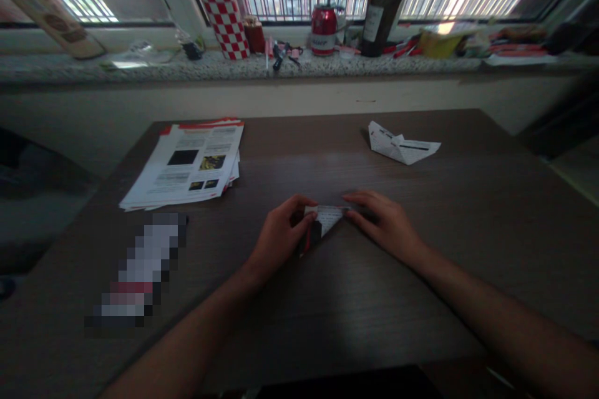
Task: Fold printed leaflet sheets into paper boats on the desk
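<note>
A small piece of folded printed paper [330,216], roughly triangular with a dark patch and a red strip, is between my two hands just over the table. My left hand [279,229] pinches its left side, thumb on the near face and fingers behind. At the pointed right corner, the thumb and fingertips of my right hand [387,219] close on the tip. Beyond my right hand, a folded paper boat [406,148] with printed text rests on the table.
A stack of printed sheets [187,162] lies at the back left of the brown table [299,156]. Nearer is a pixelated, phone-like object [140,271]. The windowsill [163,72] holds a red can [323,31], a dark cup [381,15] and a checkered bottle [227,25].
</note>
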Motion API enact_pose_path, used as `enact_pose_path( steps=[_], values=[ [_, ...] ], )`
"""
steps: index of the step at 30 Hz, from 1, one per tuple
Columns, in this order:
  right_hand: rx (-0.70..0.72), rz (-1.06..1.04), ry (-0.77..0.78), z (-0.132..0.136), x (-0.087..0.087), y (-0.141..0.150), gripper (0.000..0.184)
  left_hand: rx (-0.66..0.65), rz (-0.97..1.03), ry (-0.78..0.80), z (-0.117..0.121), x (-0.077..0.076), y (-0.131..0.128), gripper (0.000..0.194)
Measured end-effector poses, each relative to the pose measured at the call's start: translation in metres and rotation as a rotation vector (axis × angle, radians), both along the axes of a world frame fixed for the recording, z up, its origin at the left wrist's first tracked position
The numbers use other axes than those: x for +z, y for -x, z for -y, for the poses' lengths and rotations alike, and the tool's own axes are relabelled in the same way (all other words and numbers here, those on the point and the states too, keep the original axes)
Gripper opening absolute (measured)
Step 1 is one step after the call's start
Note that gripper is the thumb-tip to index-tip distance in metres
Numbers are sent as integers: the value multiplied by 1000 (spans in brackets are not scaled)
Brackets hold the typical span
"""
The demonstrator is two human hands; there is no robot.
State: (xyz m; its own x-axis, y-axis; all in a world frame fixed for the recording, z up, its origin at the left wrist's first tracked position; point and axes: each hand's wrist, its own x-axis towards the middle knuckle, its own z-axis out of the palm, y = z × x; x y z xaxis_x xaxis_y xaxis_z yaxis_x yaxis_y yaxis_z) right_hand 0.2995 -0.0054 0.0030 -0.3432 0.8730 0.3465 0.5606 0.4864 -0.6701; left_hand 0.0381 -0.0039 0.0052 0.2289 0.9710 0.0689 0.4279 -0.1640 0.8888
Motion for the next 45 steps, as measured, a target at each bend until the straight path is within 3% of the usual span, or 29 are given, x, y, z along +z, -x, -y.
enact_pose_path(
  steps=[3, 6, 13, 19, 30, 45],
  values=[
    [109, 171, -106, 2, -1, -1, 43, 3, -106, -30, -1, 0, -1, 17],
    [204, 324, -102, 4, -4, 0, 53, -14, -201, -78, -4, -2, -2, 16],
    [225, 509, -111, 9, -8, 4, 56, 7, -421, -260, -10, -10, -4, 15],
    [250, 534, -169, 12, -9, 9, 61, -38, -436, -254, -12, -11, -1, 14],
    [275, 513, -141, 17, -15, 11, 71, -53, -397, -243, -13, -11, 0, 11],
    [247, 554, -150, 21, -16, 15, 68, -58, -389, -274, -14, -11, 1, 7]
  ],
)
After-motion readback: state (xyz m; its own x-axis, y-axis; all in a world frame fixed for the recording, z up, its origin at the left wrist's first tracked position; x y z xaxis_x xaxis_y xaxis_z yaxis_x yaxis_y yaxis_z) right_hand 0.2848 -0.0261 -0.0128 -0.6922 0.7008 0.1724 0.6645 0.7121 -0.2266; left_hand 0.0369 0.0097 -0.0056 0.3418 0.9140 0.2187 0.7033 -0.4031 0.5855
